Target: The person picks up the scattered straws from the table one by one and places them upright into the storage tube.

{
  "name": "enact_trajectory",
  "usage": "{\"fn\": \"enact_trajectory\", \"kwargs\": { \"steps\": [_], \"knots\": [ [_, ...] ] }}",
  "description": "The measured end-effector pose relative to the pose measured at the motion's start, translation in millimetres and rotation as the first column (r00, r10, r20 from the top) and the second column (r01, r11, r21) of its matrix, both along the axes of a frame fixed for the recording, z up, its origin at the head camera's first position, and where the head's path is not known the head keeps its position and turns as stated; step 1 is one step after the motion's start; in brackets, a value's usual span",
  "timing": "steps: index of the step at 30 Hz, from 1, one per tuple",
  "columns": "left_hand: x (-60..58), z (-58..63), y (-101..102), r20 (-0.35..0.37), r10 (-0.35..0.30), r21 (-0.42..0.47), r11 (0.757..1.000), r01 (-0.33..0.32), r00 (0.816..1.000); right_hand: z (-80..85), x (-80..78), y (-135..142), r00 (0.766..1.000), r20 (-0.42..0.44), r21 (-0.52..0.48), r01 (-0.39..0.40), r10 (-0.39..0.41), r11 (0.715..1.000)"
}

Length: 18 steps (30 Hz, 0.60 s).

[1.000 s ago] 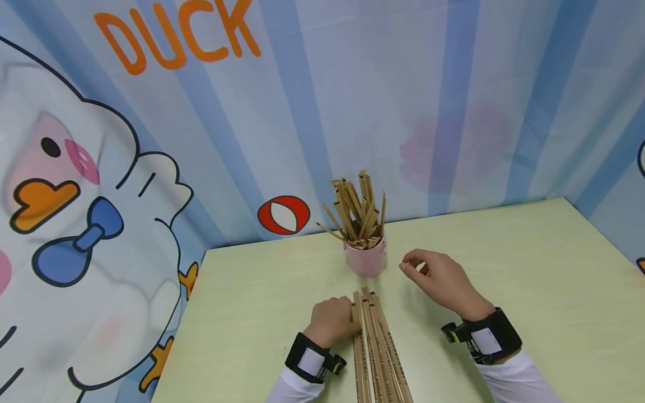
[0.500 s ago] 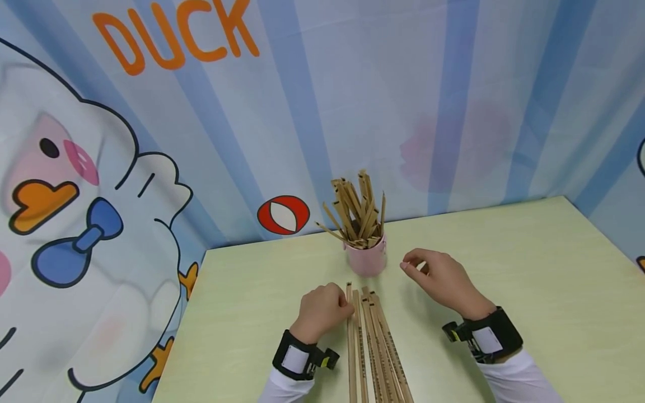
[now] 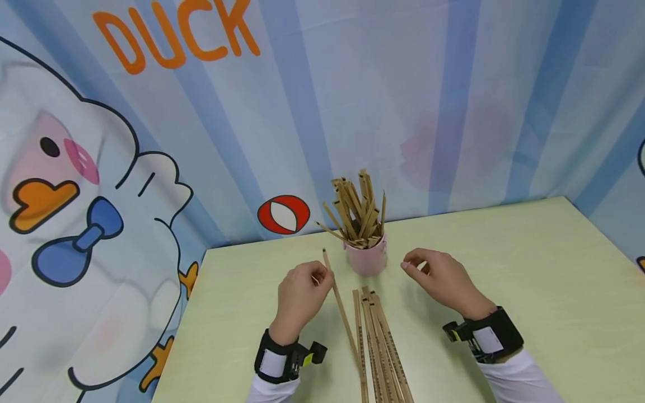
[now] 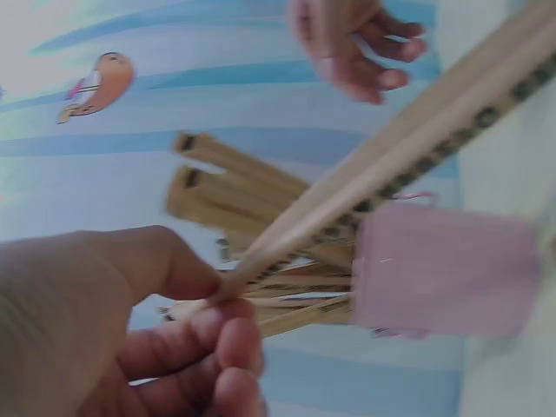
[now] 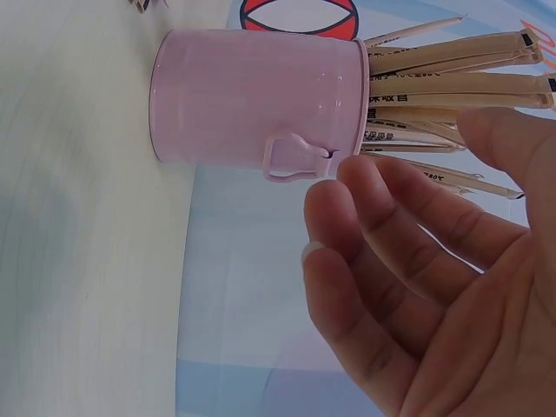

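Note:
My left hand pinches one paper-wrapped drinking straw between thumb and index finger. The straw slants up off the table, and its lower end overlaps the pile. In the left wrist view, dark print runs along its wrapper. Several more wrapped straws lie side by side on the table between my hands. Behind them stands a pink cup, packed with wrapped straws that stick out at different angles. My right hand hovers to the right of the cup, fingers loosely curved, holding nothing.
The pale yellow-green table ends at the back against a blue striped curtain printed with a duck. The cup is near that back edge. A small side handle shows on the cup in the right wrist view.
My left hand has drawn one straw leftward out of the pile and lifted its far end toward the left of the cup. The right hand has stayed nearly still.

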State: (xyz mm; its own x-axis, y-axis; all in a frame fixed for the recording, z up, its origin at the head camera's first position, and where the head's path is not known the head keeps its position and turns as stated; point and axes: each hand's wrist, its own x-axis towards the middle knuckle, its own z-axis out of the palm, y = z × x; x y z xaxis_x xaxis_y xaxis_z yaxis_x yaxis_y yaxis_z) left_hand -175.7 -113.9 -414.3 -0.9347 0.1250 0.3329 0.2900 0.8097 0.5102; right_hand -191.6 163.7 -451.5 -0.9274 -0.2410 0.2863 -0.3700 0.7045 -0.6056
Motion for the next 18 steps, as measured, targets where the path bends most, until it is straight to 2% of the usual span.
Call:
{"fn": "enact_trajectory", "kwargs": {
  "steps": [2,4,7,9,13,18],
  "knots": [
    [3.7,10.6,-5,-0.081,0.050,0.059,0.997,-0.045,0.995,0.5,0.1,0,1.000,0.000,0.004,-0.003,0.003,1.000],
    [6.5,18.6,-10,-0.166,0.089,0.120,0.990,-0.069,0.982,1.3,0.3,-1,1.000,0.000,0.008,-0.004,0.004,1.000],
    [10.1,28.9,-17,-0.303,0.121,0.197,0.978,-0.063,0.945,2.7,0.7,0,1.000,0.000,0.005,-0.002,0.002,1.000],
    [11.2,34.3,-21,-0.387,0.138,0.240,0.970,-0.045,0.912,3.4,0.8,0,1.000,0.001,0.000,-0.001,0.001,1.000],
    [12.2,43.4,-29,-0.532,0.178,0.317,0.948,0.000,0.828,3.2,1.3,0,1.000,0.012,-0.009,-0.006,0.006,1.000],
    [5.9,57.1,-31,-0.639,0.220,0.380,0.923,0.054,0.737,2.0,1.2,0,1.000,0.022,-0.009,-0.009,0.009,1.000]
  ]
}}
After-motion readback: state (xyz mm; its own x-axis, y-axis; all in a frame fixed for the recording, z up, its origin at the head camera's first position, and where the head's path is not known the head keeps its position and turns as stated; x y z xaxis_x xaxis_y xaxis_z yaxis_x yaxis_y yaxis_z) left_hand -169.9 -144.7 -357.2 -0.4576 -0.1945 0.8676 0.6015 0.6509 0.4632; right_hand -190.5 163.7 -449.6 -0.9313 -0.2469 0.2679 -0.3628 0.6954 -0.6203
